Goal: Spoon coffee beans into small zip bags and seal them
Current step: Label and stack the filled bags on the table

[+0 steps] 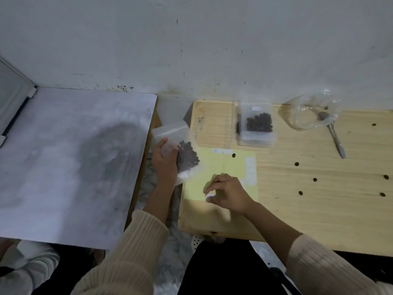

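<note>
Head view: I see left grip [164, 162] holding bag [189, 158] at surface [319, 199] edge; right grip [228, 193] curled, knuckles up, contents I cannot tell.

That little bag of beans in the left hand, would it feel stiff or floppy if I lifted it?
Probably floppy: the thin clear bag looks creased where the left hand grips it. Likely heavier at one end, since the coffee beans sit bunched there. The smooth film may be a bit slippery.
</note>
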`<state>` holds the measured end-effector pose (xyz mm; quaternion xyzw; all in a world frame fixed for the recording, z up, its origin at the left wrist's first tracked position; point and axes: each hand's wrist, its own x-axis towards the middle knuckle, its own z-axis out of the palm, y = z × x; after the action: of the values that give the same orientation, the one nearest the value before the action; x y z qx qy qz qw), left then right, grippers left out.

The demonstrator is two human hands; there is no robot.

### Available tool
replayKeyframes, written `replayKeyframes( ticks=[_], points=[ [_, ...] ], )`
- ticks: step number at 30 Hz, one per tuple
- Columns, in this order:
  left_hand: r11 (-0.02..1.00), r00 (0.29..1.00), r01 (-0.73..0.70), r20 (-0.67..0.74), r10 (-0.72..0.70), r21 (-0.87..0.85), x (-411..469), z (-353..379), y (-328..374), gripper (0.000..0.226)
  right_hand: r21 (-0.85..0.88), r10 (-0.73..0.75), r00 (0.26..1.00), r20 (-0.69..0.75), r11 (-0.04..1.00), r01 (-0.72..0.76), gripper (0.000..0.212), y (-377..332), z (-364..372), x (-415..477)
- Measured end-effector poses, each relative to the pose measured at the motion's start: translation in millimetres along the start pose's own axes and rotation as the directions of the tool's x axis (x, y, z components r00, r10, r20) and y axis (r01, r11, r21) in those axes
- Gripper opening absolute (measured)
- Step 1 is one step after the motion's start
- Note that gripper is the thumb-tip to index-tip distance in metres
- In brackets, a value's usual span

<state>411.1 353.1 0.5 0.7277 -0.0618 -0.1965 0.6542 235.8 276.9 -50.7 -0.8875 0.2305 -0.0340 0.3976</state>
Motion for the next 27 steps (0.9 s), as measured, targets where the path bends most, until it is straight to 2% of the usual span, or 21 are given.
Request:
replayKeyframes(
  ticks=[6,9,11,13,16,21,27],
  points=[
    [1.0,0.999,0.01,0.04,-0.011,0.018,-9.1,-3.1,5.2,0.042,-0.009,0.023,1.0,0.008,1.0,-0.023,0.012,-2.7,3.6,-1.5],
    [0.995,0.995,-0.043,0.096,0.034,0.093,-9.2,-3.0,10.0,0.04,0.284,0.124,0.992,-0.009,0.952,-0.117,0.021,-11.6,-13.3,0.6],
    [0.984,0.983,-0.095,0.172,0.069,0.149,-7.1,-0.5,15.8,0.041,0.426,0.263,0.959,-0.103,0.883,-0.196,0.024,-15.1,-31.3,7.9],
    [0.968,0.961,-0.148,0.261,0.093,0.201,-3.9,5.0,22.3,0.043,0.484,0.338,0.915,-0.221,0.852,-0.198,0.018,-16.4,-50.7,19.7],
    [0.951,0.915,-0.245,0.37,0.162,0.191,-2.7,19.1,34.9,0.045,0.534,0.345,0.877,-0.334,0.836,-0.126,0.012,-28.7,-85.7,38.9],
    [0.977,0.846,-0.2,0.516,0.135,0.071,-7.2,49.0,67.1,0.05,0.56,0.267,0.887,-0.376,0.828,-0.012,0.013,-56.2,-137.0,66.7],
    [0.96,0.748,-0.279,0.635,0.194,0.035,-6.6,75.2,96.4,0.059,0.531,0.286,0.856,-0.431,0.847,-0.016,0.004,-64.2,-171.7,76.3]
  ],
)
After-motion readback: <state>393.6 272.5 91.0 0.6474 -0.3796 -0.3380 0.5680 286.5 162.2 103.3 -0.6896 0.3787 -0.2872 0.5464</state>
